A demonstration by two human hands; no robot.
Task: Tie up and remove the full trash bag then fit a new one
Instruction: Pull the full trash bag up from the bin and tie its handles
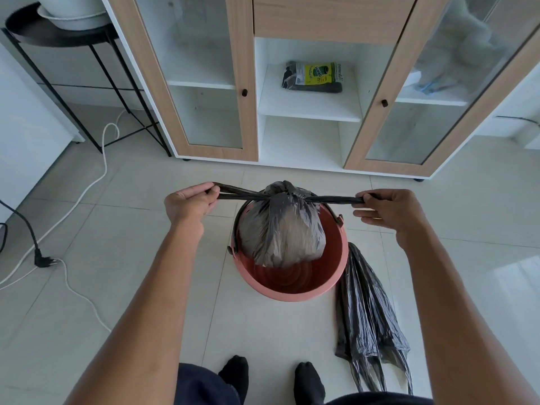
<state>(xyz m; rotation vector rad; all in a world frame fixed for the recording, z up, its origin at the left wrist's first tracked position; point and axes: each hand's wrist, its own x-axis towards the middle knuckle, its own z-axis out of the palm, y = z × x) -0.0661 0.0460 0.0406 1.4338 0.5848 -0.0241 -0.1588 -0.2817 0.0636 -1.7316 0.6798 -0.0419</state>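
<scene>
While taut over the bucket (292, 287), bag (280, 229) ends, each in a closed hand (190, 206).

The full trash bag (282, 226) is showing as thin grey-black plastic film, crinkled and faintly glossy, its pale contents glimmering through. The bucket (292, 285) under it is looking like smooth terracotta-coloured plastic with a soft sheen inside. At four o'clock from the bucket, the spare bag (368, 317) is lying as darker, wrinkled plastic film catching small highlights. The floor tiles (131, 229) are reading as pale, smooth and lightly reflective. At twelve o'clock the cabinet (239, 68) is showing matt wood-grain frames, clear glass panes and smooth white shelves. At ten o'clock the side table (96, 62) is appearing as thin matt black metal.
</scene>
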